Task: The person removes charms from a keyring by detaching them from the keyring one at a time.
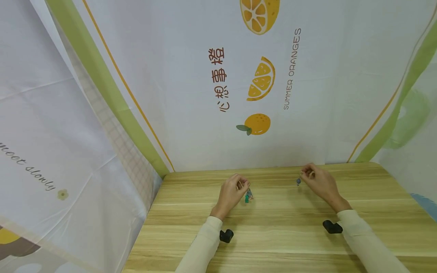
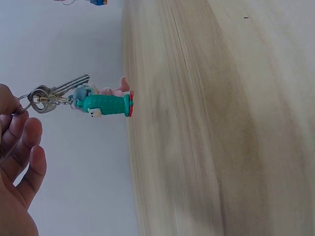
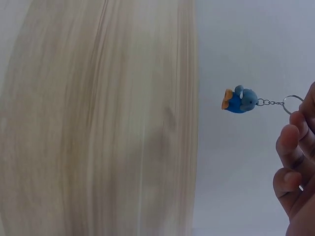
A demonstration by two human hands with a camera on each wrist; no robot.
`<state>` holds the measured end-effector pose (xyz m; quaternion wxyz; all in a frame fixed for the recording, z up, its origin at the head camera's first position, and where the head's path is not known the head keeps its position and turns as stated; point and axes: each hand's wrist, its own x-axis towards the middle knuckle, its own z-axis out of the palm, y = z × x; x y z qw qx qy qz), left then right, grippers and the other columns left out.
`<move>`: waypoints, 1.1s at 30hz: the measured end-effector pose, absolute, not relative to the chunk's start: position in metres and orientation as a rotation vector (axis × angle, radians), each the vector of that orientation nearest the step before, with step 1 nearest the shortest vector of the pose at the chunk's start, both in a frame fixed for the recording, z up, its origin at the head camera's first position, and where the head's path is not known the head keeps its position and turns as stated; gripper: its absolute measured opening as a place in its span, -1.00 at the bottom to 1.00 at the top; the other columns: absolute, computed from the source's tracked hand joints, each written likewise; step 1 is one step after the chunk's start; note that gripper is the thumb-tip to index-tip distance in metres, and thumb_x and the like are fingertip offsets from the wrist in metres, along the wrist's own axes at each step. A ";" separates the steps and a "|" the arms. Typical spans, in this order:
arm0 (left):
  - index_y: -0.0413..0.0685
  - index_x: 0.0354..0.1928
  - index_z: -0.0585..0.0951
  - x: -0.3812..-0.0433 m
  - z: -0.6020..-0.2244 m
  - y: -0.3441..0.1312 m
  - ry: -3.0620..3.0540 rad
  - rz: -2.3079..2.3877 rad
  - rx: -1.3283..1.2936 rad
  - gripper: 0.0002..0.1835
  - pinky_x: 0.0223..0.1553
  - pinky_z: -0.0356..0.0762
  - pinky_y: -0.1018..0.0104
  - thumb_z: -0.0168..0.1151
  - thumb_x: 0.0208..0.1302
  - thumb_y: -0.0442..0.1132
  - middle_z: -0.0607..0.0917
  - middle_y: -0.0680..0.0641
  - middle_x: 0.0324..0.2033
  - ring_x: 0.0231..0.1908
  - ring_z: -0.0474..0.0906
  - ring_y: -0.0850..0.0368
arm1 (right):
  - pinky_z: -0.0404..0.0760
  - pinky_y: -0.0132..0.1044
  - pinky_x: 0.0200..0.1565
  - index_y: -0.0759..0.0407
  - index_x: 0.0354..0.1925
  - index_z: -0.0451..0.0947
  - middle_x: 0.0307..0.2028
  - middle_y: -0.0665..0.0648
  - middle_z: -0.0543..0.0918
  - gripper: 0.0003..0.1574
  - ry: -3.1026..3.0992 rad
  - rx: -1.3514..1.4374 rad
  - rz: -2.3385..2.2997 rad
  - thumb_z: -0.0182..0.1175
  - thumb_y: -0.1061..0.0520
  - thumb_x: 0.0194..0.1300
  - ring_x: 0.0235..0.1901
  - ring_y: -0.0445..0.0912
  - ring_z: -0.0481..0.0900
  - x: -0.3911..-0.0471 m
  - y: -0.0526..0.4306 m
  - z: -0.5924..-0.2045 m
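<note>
Above the far part of the table, my left hand [image 1: 233, 192] pinches a key ring between thumb and forefinger. From that key ring [image 2: 23, 104] hang metal keys [image 2: 71, 84], a green figure charm [image 2: 106, 104] with a red base, and a pinkish charm [image 2: 118, 91] partly hidden behind it. Farther right, my right hand [image 1: 321, 184] pinches the split ring [image 3: 293, 102] of a keychain. A short chain [image 3: 270, 103] links this ring to a small blue elephant-like figure [image 3: 239, 101] with orange feet, which dangles over the wood. Both hands' other fingers are loosely bent.
The wood-grain table [image 1: 273, 235] runs back to a white hanging cloth [image 1: 191, 125] printed with oranges. More cloth [image 1: 85, 182] hangs along the left side. Black wrist mounts [image 1: 227, 236] stick out from both sleeves.
</note>
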<state>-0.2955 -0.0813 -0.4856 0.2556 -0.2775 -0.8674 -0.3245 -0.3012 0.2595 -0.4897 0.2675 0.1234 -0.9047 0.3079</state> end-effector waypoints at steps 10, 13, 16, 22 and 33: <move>0.03 -0.25 0.68 -0.295 -0.486 -0.082 -2.371 -0.902 -0.748 -0.91 -0.47 0.45 0.61 0.21 0.37 -0.20 0.65 0.11 -0.42 -0.49 0.52 0.37 | 0.39 -0.39 -0.59 0.09 -0.22 0.58 -0.41 0.04 0.66 -0.91 -2.461 0.298 0.830 0.22 0.10 0.33 -0.50 -0.22 0.53 -0.303 0.270 -0.493; 0.05 -0.25 0.68 -0.294 -0.485 -0.082 -2.381 -0.902 -0.739 -0.90 -0.47 0.45 0.61 0.20 0.38 -0.18 0.65 0.12 -0.41 -0.49 0.51 0.37 | 0.37 -0.39 -0.61 0.10 -0.21 0.58 -0.40 0.05 0.66 -0.90 -2.457 0.294 0.829 0.20 0.11 0.34 -0.52 -0.26 0.51 -0.303 0.273 -0.493; 0.05 -0.25 0.68 -0.294 -0.484 -0.083 -2.388 -0.903 -0.732 -0.90 -0.46 0.45 0.61 0.20 0.38 -0.18 0.65 0.12 -0.41 -0.49 0.51 0.38 | 0.34 -0.39 -0.64 0.11 -0.20 0.58 -0.39 0.07 0.67 -0.89 -2.466 0.284 0.829 0.18 0.11 0.35 -0.55 -0.29 0.48 -0.304 0.275 -0.494; 0.04 -0.24 0.68 -0.294 -0.486 -0.084 -2.371 -0.898 -0.740 -0.91 -0.48 0.45 0.62 0.22 0.37 -0.19 0.66 0.11 -0.41 -0.50 0.52 0.39 | 0.30 -0.35 -0.70 0.11 -0.18 0.57 -0.37 0.09 0.68 -0.84 -2.503 0.243 0.833 0.14 0.06 0.38 -0.60 -0.32 0.44 -0.306 0.282 -0.496; 0.02 -0.25 0.68 -0.294 -0.487 -0.086 -2.365 -0.909 -0.751 -0.92 -0.51 0.43 0.60 0.23 0.36 -0.21 0.65 0.09 -0.41 -0.51 0.51 0.36 | 0.36 -0.33 -0.66 0.15 -0.10 0.54 -0.31 0.15 0.68 -0.71 -2.600 0.186 0.869 0.11 -0.03 0.43 -0.67 -0.30 0.51 -0.307 0.293 -0.498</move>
